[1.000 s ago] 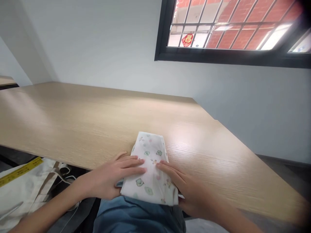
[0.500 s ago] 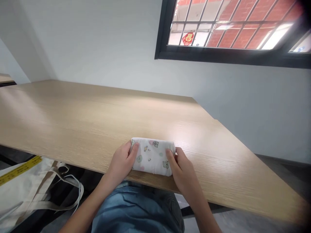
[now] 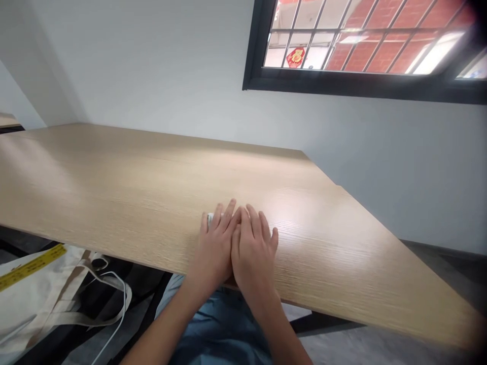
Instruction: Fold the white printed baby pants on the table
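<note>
A folded white cloth (image 3: 210, 218) lies on the table near its front edge, nearly all hidden under my hands. Only a small pale bit of it shows between the fingers at the left. My left hand (image 3: 216, 246) rests flat on top, fingers stretched forward and spread. Beside it, my right hand (image 3: 254, 248) presses down palm first with its fingers also extended. The two hands touch along their thumb sides.
The light wooden table (image 3: 133, 177) reaches back to a grey-white wall (image 3: 171, 66). A dark-framed window (image 3: 342, 83) with bars is at the upper right. At lower left, below the table edge, sits a cream bag (image 3: 34, 299) with straps, a white cable and a yellow strip.
Both hands have let go of the cloth's left and right ends. They have come together over its middle and now lie flat on it, covering its printed face.
</note>
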The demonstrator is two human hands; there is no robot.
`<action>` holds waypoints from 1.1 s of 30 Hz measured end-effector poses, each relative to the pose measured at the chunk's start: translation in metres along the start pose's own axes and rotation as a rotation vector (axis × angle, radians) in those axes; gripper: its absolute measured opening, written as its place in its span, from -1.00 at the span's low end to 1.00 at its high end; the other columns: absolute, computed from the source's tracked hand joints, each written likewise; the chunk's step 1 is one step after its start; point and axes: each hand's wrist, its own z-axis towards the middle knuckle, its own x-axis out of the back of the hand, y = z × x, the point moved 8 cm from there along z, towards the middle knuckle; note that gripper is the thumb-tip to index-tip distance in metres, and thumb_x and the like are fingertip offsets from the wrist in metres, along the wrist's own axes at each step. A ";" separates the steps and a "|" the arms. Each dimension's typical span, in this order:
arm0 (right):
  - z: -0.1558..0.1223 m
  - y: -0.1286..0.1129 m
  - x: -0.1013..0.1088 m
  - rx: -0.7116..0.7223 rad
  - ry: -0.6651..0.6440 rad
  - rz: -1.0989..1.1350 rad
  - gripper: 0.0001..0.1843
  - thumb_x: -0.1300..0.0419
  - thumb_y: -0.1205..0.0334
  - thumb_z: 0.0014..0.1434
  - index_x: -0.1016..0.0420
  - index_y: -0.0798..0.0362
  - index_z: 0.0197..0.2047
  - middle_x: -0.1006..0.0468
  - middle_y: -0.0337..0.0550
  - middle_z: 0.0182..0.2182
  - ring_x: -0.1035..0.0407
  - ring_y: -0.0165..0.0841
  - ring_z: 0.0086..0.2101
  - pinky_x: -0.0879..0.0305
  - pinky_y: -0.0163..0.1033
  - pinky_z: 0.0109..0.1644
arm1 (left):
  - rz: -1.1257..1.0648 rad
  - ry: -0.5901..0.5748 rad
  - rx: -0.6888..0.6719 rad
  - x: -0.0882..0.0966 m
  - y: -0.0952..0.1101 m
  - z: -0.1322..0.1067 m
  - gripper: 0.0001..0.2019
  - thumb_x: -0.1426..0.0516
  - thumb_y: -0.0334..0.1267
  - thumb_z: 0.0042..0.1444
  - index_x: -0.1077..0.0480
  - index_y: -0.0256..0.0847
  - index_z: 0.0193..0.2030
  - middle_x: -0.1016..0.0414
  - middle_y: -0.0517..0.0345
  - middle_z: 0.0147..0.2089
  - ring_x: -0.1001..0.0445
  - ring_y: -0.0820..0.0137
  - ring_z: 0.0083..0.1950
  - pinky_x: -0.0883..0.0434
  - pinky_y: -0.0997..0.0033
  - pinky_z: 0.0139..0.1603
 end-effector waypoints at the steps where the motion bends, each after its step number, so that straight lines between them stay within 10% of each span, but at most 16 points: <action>1: 0.000 0.001 -0.006 0.013 -0.065 0.006 -0.53 0.20 0.25 0.25 -0.16 0.21 0.17 -0.15 0.11 0.17 0.07 -0.01 0.17 0.14 0.24 0.15 | -0.004 -0.041 0.006 -0.004 -0.003 -0.002 -0.54 0.15 -0.19 0.24 0.01 -0.12 0.28 0.13 0.11 0.36 0.16 0.06 0.34 0.06 -0.17 0.22; 5: -0.003 0.049 -0.007 -0.170 -0.186 0.156 -0.44 0.23 0.08 0.27 -0.12 0.27 0.20 -0.18 0.13 0.16 -0.06 -0.08 0.13 -0.06 0.04 0.13 | -0.085 -0.112 0.224 -0.007 -0.049 -0.023 -0.49 0.23 -0.09 0.25 -0.02 -0.29 0.27 0.07 -0.07 0.33 0.11 0.10 0.33 0.02 -0.05 0.24; 8: -0.017 0.081 0.023 -0.324 0.012 0.240 -0.47 0.15 0.01 0.23 -0.29 0.21 0.08 -0.40 0.11 -0.04 -0.29 -0.11 -0.07 -0.22 0.00 -0.02 | -0.211 -0.055 0.359 0.005 -0.077 -0.033 -0.47 0.24 -0.09 0.24 -0.11 -0.41 0.21 -0.04 -0.17 0.29 0.11 0.16 0.34 0.07 0.04 0.28; 12: -0.050 0.052 0.052 -0.115 0.274 0.320 -0.76 0.00 0.14 0.19 -0.40 0.08 -0.23 -0.45 -0.11 -0.37 -0.34 -0.28 -0.34 -0.30 -0.18 -0.23 | -0.362 -0.045 0.347 0.021 -0.071 -0.008 -0.52 0.22 -0.04 0.23 -0.22 -0.27 0.13 -0.23 -0.01 0.20 -0.16 0.27 0.23 -0.12 0.22 0.21; 17: -0.069 0.012 0.028 0.047 0.091 0.370 -0.85 -0.02 0.23 0.18 -0.35 0.02 -0.19 -0.43 -0.14 -0.32 -0.31 -0.28 -0.28 -0.28 -0.20 -0.22 | -0.575 -0.186 0.178 0.023 -0.038 0.026 -0.67 0.11 -0.19 0.17 -0.40 -0.21 -0.09 -0.46 0.10 -0.05 -0.40 0.33 -0.04 -0.32 0.37 -0.03; 27: -0.012 0.044 -0.003 -0.161 -0.248 0.333 -0.70 0.03 0.16 0.14 -0.34 0.08 -0.11 -0.42 -0.05 -0.23 -0.27 -0.19 -0.16 -0.20 -0.10 -0.11 | -0.571 -0.201 0.431 0.012 -0.039 -0.061 -0.63 0.07 -0.02 0.16 -0.25 -0.18 0.00 -0.40 0.02 -0.10 -0.37 0.24 -0.08 -0.32 0.20 -0.10; 33: -0.010 0.036 -0.005 -0.216 -0.388 0.378 -0.60 -0.02 0.15 0.10 -0.25 0.02 0.03 -0.46 -0.16 -0.32 -0.34 -0.28 -0.34 -0.21 -0.24 -0.31 | -0.613 -0.128 0.457 0.019 -0.039 -0.051 -0.52 0.08 -0.02 0.18 -0.08 -0.16 0.19 -0.25 -0.05 0.13 -0.30 0.22 0.08 -0.29 0.18 0.03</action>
